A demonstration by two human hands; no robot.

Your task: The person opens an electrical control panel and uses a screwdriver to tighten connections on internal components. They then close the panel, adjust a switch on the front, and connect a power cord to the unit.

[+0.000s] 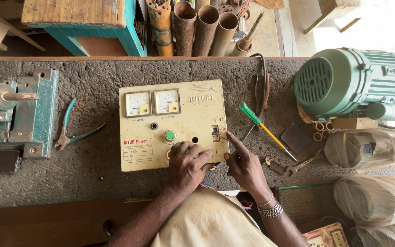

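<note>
A cream control box (174, 124) lies flat on the grey tabletop (92, 178). Two square white dial meters (152, 103) sit side by side at its top left. A small pale label (200, 88) lies to their right, and a larger ruled label (138, 153) at the lower left. Clear plastic-wrapped bundles (371, 148) lie at the right edge, and a patterned orange box (325, 235) below them.

Both forearms are bare, with no sleeves reaching into view. The right hand (245, 167) has a broad silver-coloured link band and a thin bangle just above it at the wrist. The left hand (187, 165) wears nothing, and pale cream cloth covers the lap below.
</note>
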